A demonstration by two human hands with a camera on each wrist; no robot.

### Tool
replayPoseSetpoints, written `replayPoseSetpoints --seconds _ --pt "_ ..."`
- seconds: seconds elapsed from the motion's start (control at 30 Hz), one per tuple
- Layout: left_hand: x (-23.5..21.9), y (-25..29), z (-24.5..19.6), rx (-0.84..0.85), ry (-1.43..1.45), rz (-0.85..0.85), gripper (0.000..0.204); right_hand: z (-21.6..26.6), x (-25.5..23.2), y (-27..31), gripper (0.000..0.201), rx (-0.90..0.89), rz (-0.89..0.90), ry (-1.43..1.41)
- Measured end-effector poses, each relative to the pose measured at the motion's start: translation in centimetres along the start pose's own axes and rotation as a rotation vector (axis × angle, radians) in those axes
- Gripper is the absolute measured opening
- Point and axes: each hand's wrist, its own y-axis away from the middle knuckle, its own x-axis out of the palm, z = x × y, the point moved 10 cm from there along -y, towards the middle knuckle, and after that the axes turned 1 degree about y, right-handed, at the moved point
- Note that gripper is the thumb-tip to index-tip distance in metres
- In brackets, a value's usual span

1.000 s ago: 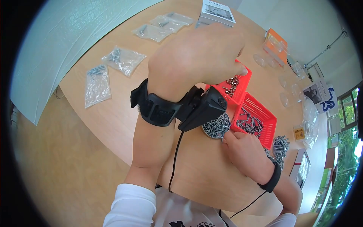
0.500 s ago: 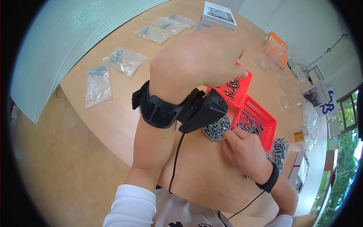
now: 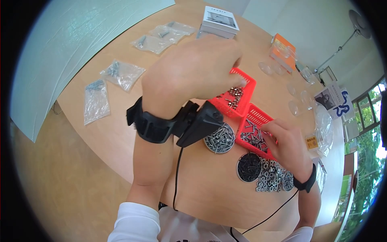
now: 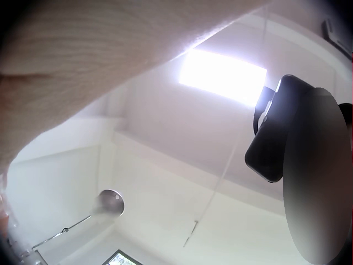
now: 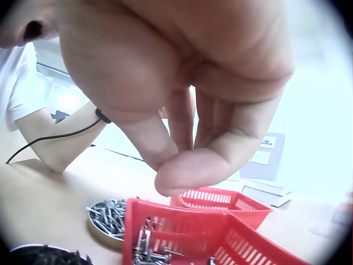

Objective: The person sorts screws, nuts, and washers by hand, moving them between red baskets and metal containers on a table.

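My left hand [image 3: 193,66] is at the far red basket [image 3: 246,99], which contains copper-coloured screws. Its thumb lies over the basket's edge, and the other fingers are mostly hidden behind the hand. Above the nearer red basket [image 3: 238,139], holding silver screws [image 3: 252,135], is my right hand [image 3: 288,147]. In the right wrist view, this hand [image 5: 193,138] has curled fingers with thumb and finger brought together; no screw shows between them. A round dish of silver screws [image 3: 219,138] stands beside the baskets. The left wrist view shows mostly skin, ceiling and a black device [image 4: 281,127].
Near my right forearm are a dish of black screws [image 3: 249,167], loose nuts [image 3: 268,177] and a small dish of screws [image 3: 288,180]. Plastic bags [image 3: 96,103] lie at the left. White books [image 3: 219,22], an orange box [image 3: 282,52] and clear lids [image 3: 293,107] are farther back.
My right hand has moved from the round dish of silver screws to above the nearer basket, uncovering the black screws and nuts. The head view has shifted; my left hand stays at the far basket.
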Motion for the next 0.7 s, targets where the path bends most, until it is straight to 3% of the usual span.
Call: replayPoseSetpoints --seconds 0.13,0.23,0.33,0.43,0.7 --pt "0.0 -0.2 -0.5 -0.01 0.017 0.028 0.032 -3.9 1.3 -0.5 0.019 0.139 0.269 0.023" --pt "0.0 -0.1 -0.4 -0.046 0.018 0.041 0.035 -4.8 3.1 -0.7 0.028 -0.059 0.296 0.033" --pt "0.5 -0.6 -0.4 -0.078 0.051 0.128 0.037 -5.3 5.8 -1.0 0.03 -0.001 0.454 0.035" --pt "0.7 -0.6 -0.5 -0.119 0.044 0.129 0.031 -5.1 7.9 -1.0 0.029 0.036 0.518 0.073" --pt "2.4 -1.1 -0.9 -0.151 -0.008 0.212 0.031 -5.7 10.4 -0.8 0.028 -0.046 0.465 -0.024"
